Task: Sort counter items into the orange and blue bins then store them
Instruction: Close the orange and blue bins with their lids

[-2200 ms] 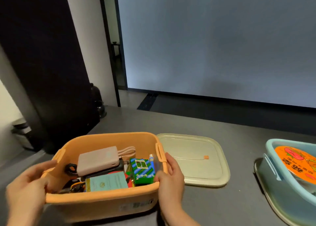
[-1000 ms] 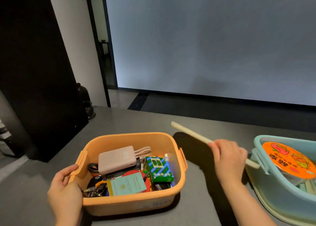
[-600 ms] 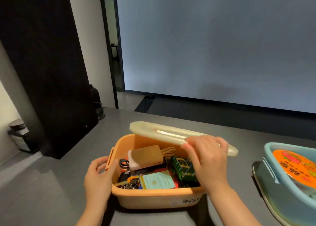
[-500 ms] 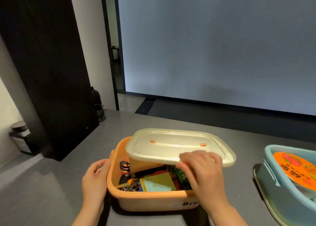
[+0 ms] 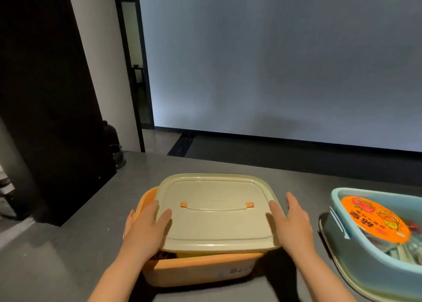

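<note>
- Left hand (image 5: 146, 231): fingers straight and together, laid flat on the left edge of the lid (image 5: 217, 210); nothing gripped.
- Right hand (image 5: 291, 224): fingers extended, slightly spread, palm against the lid's right edge; nothing held in it either.
- Lid: pale cream, rounded rectangle, flat handle with two small orange tabs (image 5: 184, 204). It lies on top of the orange bin (image 5: 198, 271) but off-square: shifted right, so the bin's left rim shows uncovered and a gap shows under the lid's near edge.
- Orange bin: stands on the grey bench (image 5: 68, 256), directly in front of the person. Contents mostly hidden; only a dark scrap visible through the near gap.
- Blue bin (image 5: 356, 253): to the right on the same bench, well apart from the orange one, uncovered. A round orange-printed packet (image 5: 374, 219) lies on top of its contents; other items beneath too unclear to name.
- Beyond the bench: pale wall, dark doorway at left.
</note>
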Demonstrator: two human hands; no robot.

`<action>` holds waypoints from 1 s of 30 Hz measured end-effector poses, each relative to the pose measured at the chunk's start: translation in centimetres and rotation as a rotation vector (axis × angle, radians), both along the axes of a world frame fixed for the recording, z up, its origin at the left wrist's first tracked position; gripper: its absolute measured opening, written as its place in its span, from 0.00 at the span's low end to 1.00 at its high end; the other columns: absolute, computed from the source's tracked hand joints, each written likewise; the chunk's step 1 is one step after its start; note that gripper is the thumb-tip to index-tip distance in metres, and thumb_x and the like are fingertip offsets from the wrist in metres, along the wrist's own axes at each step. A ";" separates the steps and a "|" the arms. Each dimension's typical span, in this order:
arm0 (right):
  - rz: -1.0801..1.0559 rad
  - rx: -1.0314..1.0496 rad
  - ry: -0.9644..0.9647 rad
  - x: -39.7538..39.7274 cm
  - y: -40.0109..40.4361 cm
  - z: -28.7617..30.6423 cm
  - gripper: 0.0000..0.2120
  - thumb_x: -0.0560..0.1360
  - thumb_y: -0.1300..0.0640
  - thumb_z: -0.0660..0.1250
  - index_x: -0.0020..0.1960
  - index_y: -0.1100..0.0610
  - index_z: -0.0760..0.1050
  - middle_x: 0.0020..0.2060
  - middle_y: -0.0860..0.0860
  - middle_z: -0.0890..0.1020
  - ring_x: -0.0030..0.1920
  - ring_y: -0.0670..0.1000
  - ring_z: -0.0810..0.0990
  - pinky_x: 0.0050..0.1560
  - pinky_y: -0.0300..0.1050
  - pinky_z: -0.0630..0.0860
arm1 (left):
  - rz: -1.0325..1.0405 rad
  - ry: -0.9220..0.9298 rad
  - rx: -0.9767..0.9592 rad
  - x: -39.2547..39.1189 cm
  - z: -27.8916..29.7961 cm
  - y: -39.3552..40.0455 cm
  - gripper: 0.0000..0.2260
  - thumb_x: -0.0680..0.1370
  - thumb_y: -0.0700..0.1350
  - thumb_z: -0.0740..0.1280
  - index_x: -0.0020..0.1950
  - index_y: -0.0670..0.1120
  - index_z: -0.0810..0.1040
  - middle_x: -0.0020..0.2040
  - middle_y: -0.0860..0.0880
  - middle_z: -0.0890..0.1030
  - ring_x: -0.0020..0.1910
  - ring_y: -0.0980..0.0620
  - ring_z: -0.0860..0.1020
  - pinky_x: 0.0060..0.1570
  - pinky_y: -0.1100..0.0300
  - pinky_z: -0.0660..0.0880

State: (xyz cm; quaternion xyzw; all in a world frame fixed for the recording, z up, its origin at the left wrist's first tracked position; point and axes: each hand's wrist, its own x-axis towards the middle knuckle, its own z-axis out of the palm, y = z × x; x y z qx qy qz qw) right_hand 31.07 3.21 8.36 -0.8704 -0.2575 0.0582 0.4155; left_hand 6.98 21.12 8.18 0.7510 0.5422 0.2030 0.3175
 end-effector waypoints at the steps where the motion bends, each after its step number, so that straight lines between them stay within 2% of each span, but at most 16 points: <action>1: 0.037 -0.071 0.097 0.6 0.6 0.0 0.26 0.80 0.44 0.55 0.74 0.55 0.61 0.68 0.55 0.71 0.67 0.56 0.68 0.66 0.55 0.66 | 0.008 -0.005 -0.009 0.4 0.0 -0.1 0.20 0.81 0.58 0.54 0.72 0.57 0.64 0.72 0.51 0.68 0.76 0.43 0.52 0.73 0.42 0.49; 3: 0.084 -0.066 0.150 1.1 1.4 0.0 0.21 0.82 0.46 0.51 0.69 0.56 0.66 0.61 0.55 0.76 0.55 0.54 0.74 0.55 0.50 0.71 | 0.041 -0.143 -0.031 0.9 0.7 -0.2 0.19 0.81 0.56 0.53 0.72 0.57 0.65 0.71 0.50 0.70 0.73 0.44 0.61 0.73 0.42 0.55; 5: 0.085 0.079 0.075 0.9 1.7 0.2 0.18 0.82 0.47 0.52 0.66 0.54 0.68 0.55 0.52 0.78 0.49 0.50 0.73 0.49 0.47 0.70 | 0.069 -0.291 -0.063 0.9 1.4 0.1 0.19 0.81 0.55 0.55 0.73 0.54 0.64 0.70 0.51 0.70 0.69 0.47 0.67 0.71 0.46 0.61; 8: 0.137 0.368 -0.013 -0.2 2.1 1.3 0.16 0.81 0.46 0.53 0.68 0.46 0.66 0.57 0.44 0.77 0.55 0.47 0.75 0.53 0.46 0.71 | 0.059 -0.336 0.033 0.1 2.9 1.1 0.21 0.81 0.53 0.56 0.73 0.48 0.65 0.72 0.50 0.68 0.70 0.48 0.67 0.66 0.55 0.62; 9: 0.171 0.450 -0.015 -0.6 2.3 1.9 0.17 0.81 0.45 0.53 0.69 0.44 0.65 0.59 0.42 0.76 0.58 0.45 0.74 0.56 0.46 0.71 | 0.063 -0.416 0.039 -0.1 3.5 1.4 0.20 0.80 0.56 0.57 0.69 0.48 0.70 0.68 0.49 0.72 0.65 0.48 0.71 0.65 0.53 0.65; 11: 0.228 0.561 0.019 -1.1 2.7 3.1 0.22 0.79 0.41 0.53 0.71 0.44 0.61 0.63 0.42 0.74 0.61 0.43 0.74 0.59 0.45 0.73 | 0.099 -0.711 -0.064 -0.7 5.5 1.4 0.19 0.76 0.63 0.57 0.59 0.55 0.76 0.56 0.56 0.76 0.52 0.57 0.74 0.58 0.54 0.65; 12: 0.256 0.606 0.036 -1.2 2.8 3.7 0.22 0.78 0.39 0.53 0.70 0.44 0.61 0.61 0.42 0.75 0.59 0.41 0.75 0.56 0.41 0.75 | 0.125 -0.827 -0.119 -1.1 6.3 1.4 0.19 0.76 0.65 0.56 0.59 0.57 0.76 0.56 0.59 0.75 0.51 0.60 0.72 0.58 0.55 0.63; 14: 0.323 0.647 0.071 -1.5 3.2 4.7 0.18 0.78 0.36 0.51 0.64 0.42 0.61 0.53 0.38 0.77 0.51 0.37 0.79 0.43 0.32 0.77 | 0.118 -0.922 -0.145 -2.0 7.2 1.9 0.23 0.79 0.65 0.50 0.64 0.56 0.75 0.62 0.58 0.75 0.62 0.57 0.71 0.64 0.54 0.61; 16: 0.370 0.665 0.155 -1.8 3.6 5.4 0.11 0.78 0.37 0.49 0.54 0.40 0.64 0.43 0.34 0.77 0.44 0.34 0.79 0.38 0.28 0.75 | 0.080 -0.987 -0.162 -2.7 7.4 2.3 0.28 0.78 0.67 0.47 0.68 0.54 0.73 0.65 0.56 0.76 0.66 0.55 0.70 0.66 0.53 0.62; 18: 0.423 0.752 0.307 -1.6 3.8 5.5 0.18 0.81 0.38 0.45 0.46 0.43 0.71 0.37 0.35 0.78 0.39 0.34 0.78 0.37 0.28 0.75 | 0.087 -1.032 -0.186 -3.3 7.2 2.3 0.30 0.78 0.68 0.46 0.68 0.53 0.72 0.65 0.54 0.76 0.66 0.54 0.71 0.66 0.54 0.63; 20: 0.480 0.766 0.529 -1.3 3.6 5.6 0.29 0.75 0.32 0.44 0.49 0.48 0.78 0.43 0.41 0.82 0.44 0.38 0.81 0.39 0.30 0.76 | 0.099 -1.073 -0.220 -3.9 6.7 2.3 0.33 0.76 0.70 0.45 0.68 0.51 0.71 0.66 0.51 0.75 0.65 0.53 0.71 0.67 0.54 0.63; 22: 0.508 0.731 0.666 -1.1 3.3 5.4 0.32 0.73 0.29 0.46 0.54 0.47 0.81 0.50 0.49 0.85 0.50 0.44 0.83 0.39 0.33 0.78 | 0.098 -1.101 -0.254 -4.3 6.1 2.3 0.35 0.75 0.71 0.46 0.67 0.48 0.72 0.65 0.48 0.75 0.64 0.51 0.72 0.66 0.53 0.64; 25: 0.492 0.756 0.768 -0.6 3.0 5.1 0.26 0.77 0.37 0.53 0.46 0.52 0.84 0.45 0.53 0.85 0.46 0.49 0.84 0.38 0.37 0.79 | 0.109 -1.126 -0.284 -4.6 5.5 2.1 0.35 0.74 0.72 0.48 0.61 0.47 0.76 0.62 0.45 0.77 0.64 0.48 0.73 0.67 0.50 0.64; 27: 0.503 0.813 0.848 -0.3 2.8 4.7 0.18 0.74 0.46 0.57 0.42 0.53 0.83 0.39 0.53 0.82 0.41 0.50 0.82 0.37 0.41 0.79 | 0.137 -1.148 -0.320 -4.8 5.2 2.0 0.35 0.73 0.73 0.50 0.58 0.46 0.76 0.60 0.44 0.79 0.63 0.47 0.74 0.66 0.49 0.66; 28: 0.502 0.818 0.883 -0.1 2.7 4.5 0.16 0.72 0.50 0.57 0.45 0.52 0.83 0.42 0.51 0.82 0.44 0.48 0.81 0.39 0.43 0.78 | 0.149 -1.159 -0.341 -5.0 5.1 2.0 0.35 0.73 0.72 0.50 0.58 0.45 0.77 0.59 0.43 0.79 0.62 0.47 0.75 0.65 0.49 0.67; 30: 0.494 0.799 0.899 0.2 2.6 4.1 0.22 0.69 0.58 0.56 0.58 0.52 0.80 0.55 0.47 0.81 0.53 0.47 0.79 0.43 0.45 0.78 | 0.156 -1.127 -0.370 -5.1 5.0 1.9 0.33 0.75 0.70 0.52 0.59 0.44 0.77 0.56 0.43 0.81 0.58 0.46 0.78 0.60 0.49 0.70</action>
